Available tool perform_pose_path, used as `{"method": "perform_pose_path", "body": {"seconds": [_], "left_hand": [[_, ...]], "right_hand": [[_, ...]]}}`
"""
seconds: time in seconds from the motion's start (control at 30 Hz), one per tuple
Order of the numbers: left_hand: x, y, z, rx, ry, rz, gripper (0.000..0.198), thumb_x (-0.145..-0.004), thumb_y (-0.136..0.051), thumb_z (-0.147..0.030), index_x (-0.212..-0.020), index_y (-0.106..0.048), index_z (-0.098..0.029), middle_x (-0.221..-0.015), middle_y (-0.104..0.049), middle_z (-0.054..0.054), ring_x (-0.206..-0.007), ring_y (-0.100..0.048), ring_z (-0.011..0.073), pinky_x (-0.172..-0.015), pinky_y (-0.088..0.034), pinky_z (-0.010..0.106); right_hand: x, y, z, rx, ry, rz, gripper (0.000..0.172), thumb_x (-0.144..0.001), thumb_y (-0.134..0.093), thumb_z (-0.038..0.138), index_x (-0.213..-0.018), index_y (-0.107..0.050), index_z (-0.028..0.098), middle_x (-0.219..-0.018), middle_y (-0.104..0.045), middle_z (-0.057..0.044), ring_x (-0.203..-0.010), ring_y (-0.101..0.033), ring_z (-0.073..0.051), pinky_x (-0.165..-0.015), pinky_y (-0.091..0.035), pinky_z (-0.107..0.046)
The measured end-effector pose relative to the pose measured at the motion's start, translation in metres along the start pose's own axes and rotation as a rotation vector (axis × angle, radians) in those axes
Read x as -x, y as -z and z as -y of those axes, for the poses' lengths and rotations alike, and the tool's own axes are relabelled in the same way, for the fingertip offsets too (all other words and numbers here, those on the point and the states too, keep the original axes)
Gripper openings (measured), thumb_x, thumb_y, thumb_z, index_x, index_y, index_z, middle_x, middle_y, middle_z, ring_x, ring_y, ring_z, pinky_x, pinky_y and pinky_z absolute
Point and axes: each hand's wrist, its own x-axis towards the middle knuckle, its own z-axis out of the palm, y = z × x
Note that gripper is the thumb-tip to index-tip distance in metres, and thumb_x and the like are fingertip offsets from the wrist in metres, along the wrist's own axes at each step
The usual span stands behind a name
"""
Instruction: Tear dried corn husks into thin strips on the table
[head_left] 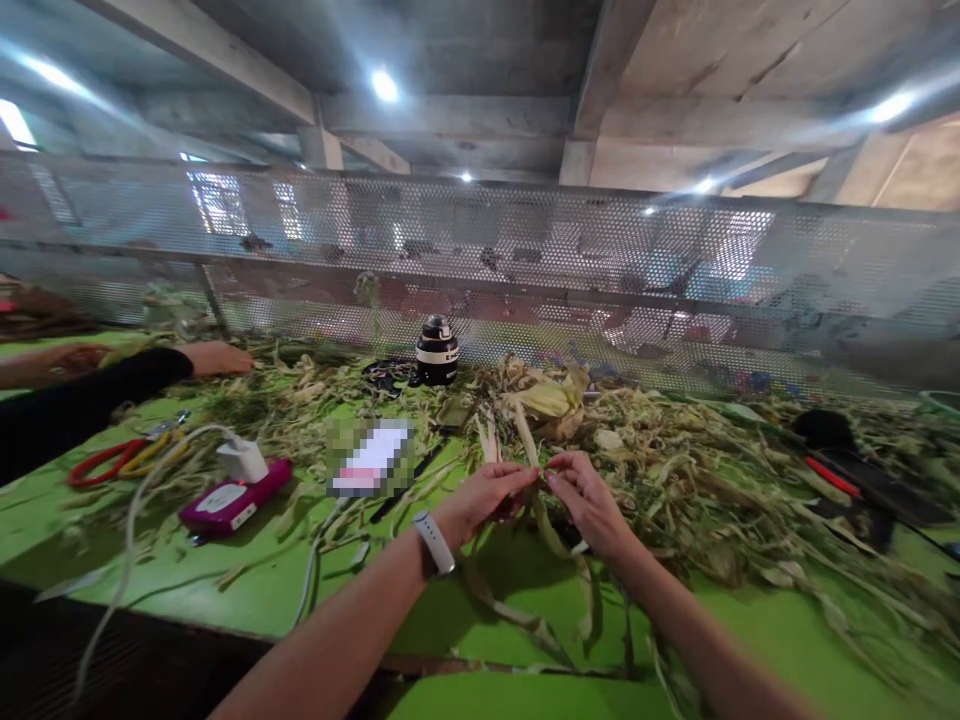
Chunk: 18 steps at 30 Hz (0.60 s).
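Observation:
In the middle of the green table (442,610), both my hands are closed with their fingertips nearly meeting. My left hand (487,500), with a white band on its wrist, pinches a pale, dried husk strip (525,435). Thumb and forefinger of my right hand (589,505) are pressed together on the same strip just to the right. The strip runs up past the fingers, and long loose ends hang toward the table's front edge. Just beyond the hands lies a broad yellowish husk (551,400) on a heap of dried strips (690,470).
Left of my hands are a phone (373,455), a magenta power strip (238,500) with a white charger (242,460), and red-and-yellow-handled scissors (120,460). A black container (436,352) stands behind, before a perforated metal screen (487,240). Another person's hand (217,357) reaches in at left.

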Motion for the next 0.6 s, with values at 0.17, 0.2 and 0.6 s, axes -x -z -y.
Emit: {"method": "perform_pose_path", "body": {"seconds": [0.17, 0.2, 0.6], "left_hand": [[-0.001, 0.001, -0.001, 0.048, -0.012, -0.032, 0.027, -0.066, -0.062, -0.036, -0.055, -0.049, -0.016, -0.042, -0.044, -0.006, -0.037, -0.034, 0.0049, -0.040, -0.018, 0.021], [0.000, 0.002, -0.003, 0.044, -0.035, -0.032, 0.028, -0.067, -0.061, -0.035, -0.053, -0.047, -0.016, -0.040, -0.040, -0.007, -0.037, -0.031, 0.0043, -0.040, -0.016, 0.021], [0.011, -0.008, -0.003, -0.228, 0.017, 0.194, 0.040, -0.061, -0.068, -0.052, -0.064, -0.058, -0.013, -0.043, -0.044, -0.007, -0.037, -0.036, 0.0036, -0.038, -0.019, 0.021]], "right_hand": [[0.001, 0.000, 0.001, -0.016, 0.000, 0.008, 0.019, -0.077, -0.054, 0.031, -0.093, -0.050, 0.020, -0.065, -0.052, 0.003, -0.055, -0.043, -0.010, -0.050, -0.033, -0.022], [0.001, 0.001, 0.002, -0.017, 0.010, -0.007, 0.019, -0.077, -0.054, 0.030, -0.093, -0.051, 0.020, -0.065, -0.051, 0.003, -0.054, -0.043, -0.010, -0.050, -0.033, -0.022], [-0.004, 0.005, 0.011, 0.030, 0.020, 0.070, 0.037, -0.073, -0.057, 0.050, -0.054, -0.058, 0.018, -0.059, -0.049, 0.000, -0.064, -0.046, -0.015, -0.061, -0.038, -0.026]]}}
